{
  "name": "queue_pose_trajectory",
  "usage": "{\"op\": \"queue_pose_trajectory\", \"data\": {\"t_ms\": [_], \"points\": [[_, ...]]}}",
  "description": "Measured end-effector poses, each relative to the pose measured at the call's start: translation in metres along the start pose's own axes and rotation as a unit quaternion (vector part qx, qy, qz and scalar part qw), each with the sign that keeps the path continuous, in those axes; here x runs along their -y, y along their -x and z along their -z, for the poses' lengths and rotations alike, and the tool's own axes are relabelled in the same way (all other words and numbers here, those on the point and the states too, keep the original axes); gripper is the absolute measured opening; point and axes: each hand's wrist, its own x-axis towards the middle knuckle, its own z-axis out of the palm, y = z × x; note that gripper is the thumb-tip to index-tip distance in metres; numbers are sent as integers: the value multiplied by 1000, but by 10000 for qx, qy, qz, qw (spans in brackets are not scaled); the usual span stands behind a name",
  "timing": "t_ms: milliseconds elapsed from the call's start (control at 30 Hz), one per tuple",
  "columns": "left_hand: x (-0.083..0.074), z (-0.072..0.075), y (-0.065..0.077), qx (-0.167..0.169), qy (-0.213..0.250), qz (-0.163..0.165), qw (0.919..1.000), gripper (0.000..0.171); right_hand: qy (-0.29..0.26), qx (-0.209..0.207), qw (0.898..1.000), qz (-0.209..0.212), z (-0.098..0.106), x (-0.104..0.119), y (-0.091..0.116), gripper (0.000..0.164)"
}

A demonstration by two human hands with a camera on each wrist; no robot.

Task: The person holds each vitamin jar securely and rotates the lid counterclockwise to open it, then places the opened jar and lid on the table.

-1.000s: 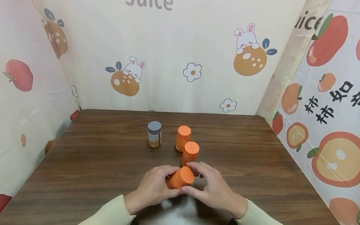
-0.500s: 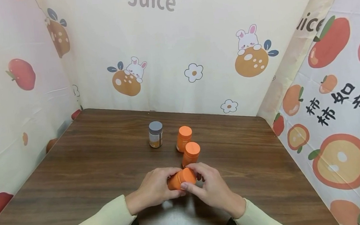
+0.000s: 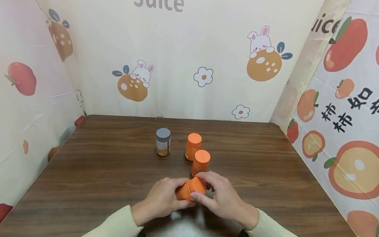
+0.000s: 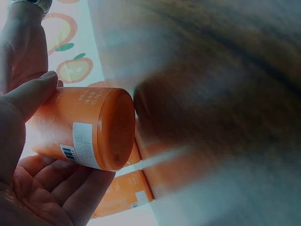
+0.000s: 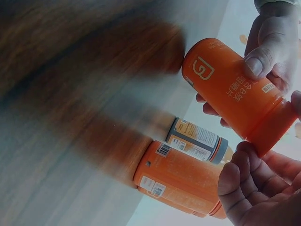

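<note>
Left grip [image 3: 162, 198] curled round orange bottle [image 3: 183, 192] | right grip [image 3: 222, 196] pinching cap [image 3: 198, 185] | long axis tilted, cap end rightward | well off back edge of counter [image 3: 107, 168]

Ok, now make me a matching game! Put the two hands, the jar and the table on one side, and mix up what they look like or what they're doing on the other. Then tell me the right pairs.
Column one
1. Jar
2. Left hand
3. Table
4. Right hand

Column two
A. Fingers at the lid of the tilted orange bottle
B. Brown, with a wood-grain look
C. Grey on top, standing upright
D. Holding the body of the tilted orange bottle

Right pairs: 1-C, 2-D, 3-B, 4-A
</note>
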Motion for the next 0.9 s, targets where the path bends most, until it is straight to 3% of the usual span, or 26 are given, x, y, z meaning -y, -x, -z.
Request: {"op": "queue_pose_trajectory", "data": {"t_ms": [900], "points": [[0, 0, -1, 76, -65, -94, 9999, 39, 177, 288, 9994, -41, 3, 0, 2, 49]]}}
